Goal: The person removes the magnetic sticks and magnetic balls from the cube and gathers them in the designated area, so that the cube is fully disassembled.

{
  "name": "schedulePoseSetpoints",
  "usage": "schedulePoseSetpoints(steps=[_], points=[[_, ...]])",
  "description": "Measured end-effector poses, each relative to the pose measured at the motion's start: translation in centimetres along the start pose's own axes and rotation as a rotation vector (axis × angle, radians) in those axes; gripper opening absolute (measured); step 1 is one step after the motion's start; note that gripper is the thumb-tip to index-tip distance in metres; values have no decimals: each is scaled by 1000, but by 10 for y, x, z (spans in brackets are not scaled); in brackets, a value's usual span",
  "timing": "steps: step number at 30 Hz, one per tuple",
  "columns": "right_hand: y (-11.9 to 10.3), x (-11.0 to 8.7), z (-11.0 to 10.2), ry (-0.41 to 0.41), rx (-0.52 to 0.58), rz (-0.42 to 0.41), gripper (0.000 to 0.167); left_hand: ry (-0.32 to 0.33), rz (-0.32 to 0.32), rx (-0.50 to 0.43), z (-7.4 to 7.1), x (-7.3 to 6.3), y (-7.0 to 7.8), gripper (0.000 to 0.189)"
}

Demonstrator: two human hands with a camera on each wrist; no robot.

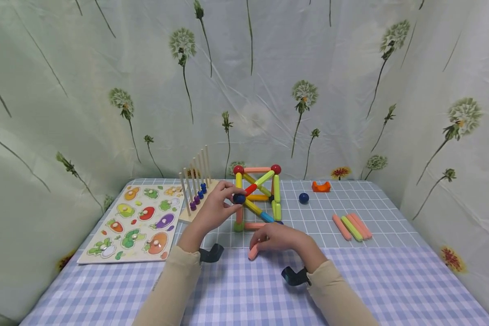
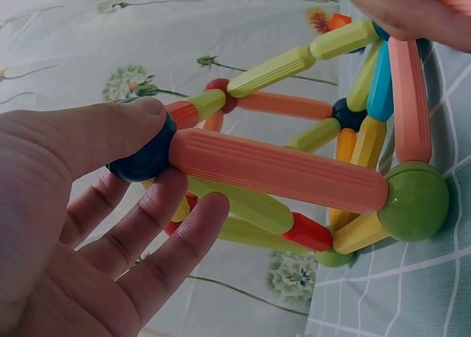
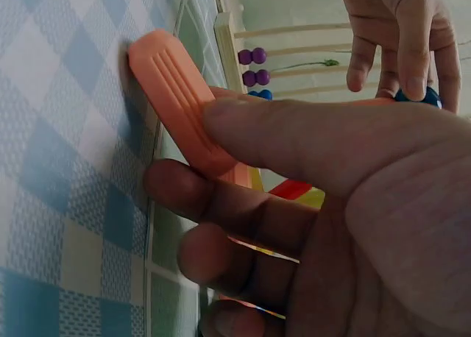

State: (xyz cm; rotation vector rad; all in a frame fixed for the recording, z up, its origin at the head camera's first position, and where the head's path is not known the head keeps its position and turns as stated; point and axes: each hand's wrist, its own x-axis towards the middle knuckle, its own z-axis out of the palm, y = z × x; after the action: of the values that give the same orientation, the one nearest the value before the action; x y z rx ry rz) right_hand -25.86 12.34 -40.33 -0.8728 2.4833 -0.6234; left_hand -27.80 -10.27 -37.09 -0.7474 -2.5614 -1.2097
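My left hand (image 1: 216,206) pinches a dark blue ball (image 2: 140,153) between thumb and fingers. The ball sits against the top end of an upright salmon stick (image 2: 280,169), whose lower end meets a green ball (image 2: 418,202). Both belong to a box-like frame of coloured magnetic sticks and balls, with red balls (image 1: 275,169) at its far upper corners. My right hand (image 1: 283,236) holds a loose salmon stick (image 3: 176,98) between thumb and index finger, low over the checked cloth in front of the frame. The right hand partly hides the frame's near right corner.
A vegetable puzzle board (image 1: 140,222) lies at the left, beside a wooden peg stand (image 1: 185,216) with purple and blue beads. To the right are a loose dark blue ball (image 1: 304,198), an orange arched piece (image 1: 321,186) and several loose sticks (image 1: 352,227).
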Motion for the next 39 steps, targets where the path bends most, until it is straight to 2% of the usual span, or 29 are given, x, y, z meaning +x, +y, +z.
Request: schedulePoseSetpoints(steps=[5, 12, 17, 24, 28, 31, 39], points=[[-5, 0, 1, -67, 18, -3, 14, 1, 2, 1, 0, 0, -1, 32], [-11, 1, 6, -91, 28, 12, 5, -3, -26, -14, 0, -1, -2, 32], [-16, -3, 5, -174, 63, 61, 22, 0, -33, -13, -2, -3, -2, 31], [-11, -21, -4, -268, -18, 84, 37, -7, -30, -10, -2, -1, -1, 31], [-7, -31, -2, -251, -61, 64, 31, -10, -33, -3, -1, 2, 2, 31], [-5, -35, -1, -212, -49, 67, 24, -2, -28, 3, -2, 4, 4, 31], [4, -26, 3, -125, -30, 10, 23, -6, -57, 0, -1, 1, 2, 31]])
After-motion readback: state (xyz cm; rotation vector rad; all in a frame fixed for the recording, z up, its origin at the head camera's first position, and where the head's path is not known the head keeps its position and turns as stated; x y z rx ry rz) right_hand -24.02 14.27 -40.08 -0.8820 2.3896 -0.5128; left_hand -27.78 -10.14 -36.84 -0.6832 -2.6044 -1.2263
